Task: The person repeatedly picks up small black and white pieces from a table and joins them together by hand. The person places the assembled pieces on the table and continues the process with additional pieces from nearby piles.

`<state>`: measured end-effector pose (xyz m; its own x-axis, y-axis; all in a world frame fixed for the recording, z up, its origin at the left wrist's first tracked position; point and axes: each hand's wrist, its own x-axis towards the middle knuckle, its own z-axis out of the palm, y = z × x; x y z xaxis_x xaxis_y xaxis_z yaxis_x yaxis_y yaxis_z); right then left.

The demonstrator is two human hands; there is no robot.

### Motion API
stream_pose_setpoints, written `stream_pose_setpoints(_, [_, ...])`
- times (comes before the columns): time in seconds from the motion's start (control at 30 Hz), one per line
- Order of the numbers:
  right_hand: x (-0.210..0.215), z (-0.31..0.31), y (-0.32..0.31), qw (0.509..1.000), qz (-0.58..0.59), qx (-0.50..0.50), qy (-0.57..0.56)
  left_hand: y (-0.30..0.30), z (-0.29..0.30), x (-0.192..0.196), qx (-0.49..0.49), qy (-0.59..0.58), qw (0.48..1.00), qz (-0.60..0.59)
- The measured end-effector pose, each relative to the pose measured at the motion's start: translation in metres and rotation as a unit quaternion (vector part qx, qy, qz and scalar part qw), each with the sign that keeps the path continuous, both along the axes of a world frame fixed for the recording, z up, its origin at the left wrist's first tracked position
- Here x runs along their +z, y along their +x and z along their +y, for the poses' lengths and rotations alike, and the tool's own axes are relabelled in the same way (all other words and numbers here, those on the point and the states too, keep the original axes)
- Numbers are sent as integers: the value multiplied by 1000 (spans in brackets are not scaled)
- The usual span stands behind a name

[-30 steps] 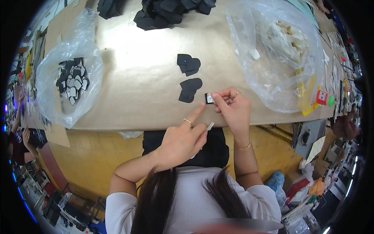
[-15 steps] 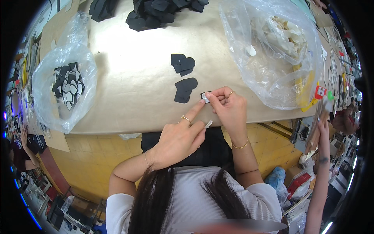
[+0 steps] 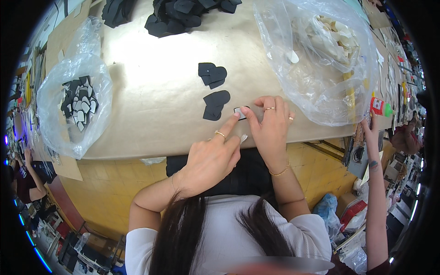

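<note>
A small white piece with a black edge lies flat on the table near its front edge. My left hand presses the tip of its stretched index finger onto it. The other left fingers are curled, with a small whitish scrap sticking out from them. From the other side, my right hand rests its thumb on the piece, its remaining fingers spread and holding nothing. Left of the piece lie two overlapping pairs of black round-ended pieces, a nearer pair and a farther pair.
At left, an opened clear bag holds several small black and white pieces. A larger clear bag with cream scraps lies at right. Black pieces are heaped at the far side. Beyond the right edge, another person's arm reaches near a red-and-white bottle.
My right fingers have opened from a pinch and spread, while the thumb stays on the piece. My left index finger still presses there. The other person's hand and the bottle have shifted.
</note>
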<state>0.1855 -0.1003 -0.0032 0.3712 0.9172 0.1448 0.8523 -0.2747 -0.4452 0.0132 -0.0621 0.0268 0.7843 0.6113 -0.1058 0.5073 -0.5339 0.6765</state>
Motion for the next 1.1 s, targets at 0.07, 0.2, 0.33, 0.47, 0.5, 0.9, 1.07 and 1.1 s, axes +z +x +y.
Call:
stream_pose_setpoints(0.07, [-3,-2,5,1000,-16,-22,-7,1,0,0,3,3,1000,1])
stream_pose_setpoints(0.2, [-3,-2,18,999,42,-16,22,0,1,1,13,-25,999,16])
stream_pose_setpoints(0.33, [2,-4,11,995,58,74,16,-3,4,-1,-2,-19,1000,-9])
stream_pose_setpoints(0.47, [3,2,6,994,89,59,-17,-10,2,1,-39,3,999,30])
stream_pose_setpoints(0.5, [4,3,6,994,89,58,-22,-13,0,3,-35,-10,999,27])
stream_pose_setpoints(0.9, [26,20,8,978,162,129,25,-37,9,9,66,-307,947,-61])
stream_pose_setpoints(1.07, [40,49,-8,966,85,242,-41,-33,0,7,66,-324,941,-74])
stream_pose_setpoints(1.1, [44,54,-13,963,61,257,-57,-33,0,5,50,-303,949,-72])
